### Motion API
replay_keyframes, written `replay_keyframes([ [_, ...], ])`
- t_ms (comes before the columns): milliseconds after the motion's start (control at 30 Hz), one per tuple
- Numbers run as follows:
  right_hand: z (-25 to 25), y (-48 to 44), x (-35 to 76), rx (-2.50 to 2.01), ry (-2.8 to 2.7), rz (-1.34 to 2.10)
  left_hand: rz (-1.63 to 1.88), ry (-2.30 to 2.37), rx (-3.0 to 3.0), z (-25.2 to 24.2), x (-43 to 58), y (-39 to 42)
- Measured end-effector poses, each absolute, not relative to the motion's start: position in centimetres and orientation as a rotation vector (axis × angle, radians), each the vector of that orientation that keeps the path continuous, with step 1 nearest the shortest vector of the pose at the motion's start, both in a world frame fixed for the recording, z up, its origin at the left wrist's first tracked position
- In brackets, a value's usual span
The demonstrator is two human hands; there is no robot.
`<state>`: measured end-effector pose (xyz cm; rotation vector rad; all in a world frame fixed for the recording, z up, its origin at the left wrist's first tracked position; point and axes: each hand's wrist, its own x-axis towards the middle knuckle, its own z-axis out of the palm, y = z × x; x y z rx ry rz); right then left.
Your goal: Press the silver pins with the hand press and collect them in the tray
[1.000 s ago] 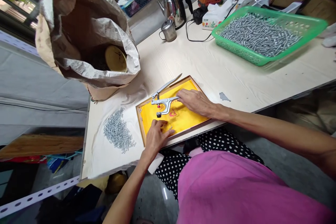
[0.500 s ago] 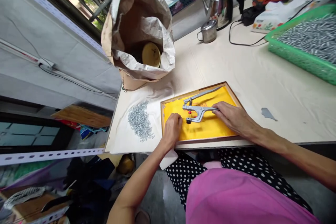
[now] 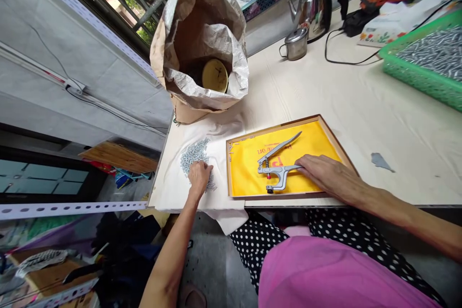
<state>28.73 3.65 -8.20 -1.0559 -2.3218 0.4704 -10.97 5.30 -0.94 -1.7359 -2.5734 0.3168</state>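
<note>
My right hand (image 3: 327, 175) is closed round the lower handle of grey metal snap-fastener pliers (image 3: 279, 172). The pliers' jaws point left and their upper handle stands raised, above the yellow-lined shallow tray (image 3: 228, 173). Left of the tray, my left hand (image 3: 199, 175) reaches down onto a pile of small silvery metal pins (image 3: 195, 151) on a white cloth (image 3: 224, 199). Its fingers are drawn together at the pile's lower part, and whatever they pinch is hidden. Several loose pins (image 3: 231, 147) lie in the tray's upper left corner.
A large paper sack (image 3: 162, 53) with a round yellowish container (image 3: 215, 76) inside stands at the back left. A kettle (image 3: 314, 9) and a metal cup (image 3: 296, 45) are behind the tray. At right sits a green basket (image 3: 415, 77) of metal pins, near a grey scrap (image 3: 381, 161).
My left hand has moved left from the tray's edge onto the pin pile. The pliers, still in my right hand, sit slightly lower over the tray. The view has shifted slightly.
</note>
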Motion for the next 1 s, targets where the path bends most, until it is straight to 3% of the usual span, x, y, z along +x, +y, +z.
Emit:
replay_keyframes([
  [467,-8.0,5.5,28.8,-1.019,-2.452,0.145,0.409,-2.448,-2.029,-1.3,-12.5,5.8],
  [733,-9.2,5.8,28.7,-0.988,-2.434,0.182,0.325,-2.461,-2.061,-1.1,-12.8,5.2],
  [1000,-6.2,6.2,28.8,-1.028,-2.495,0.104,0.290,-2.193,-2.222,0.2,-10.0,3.4],
])
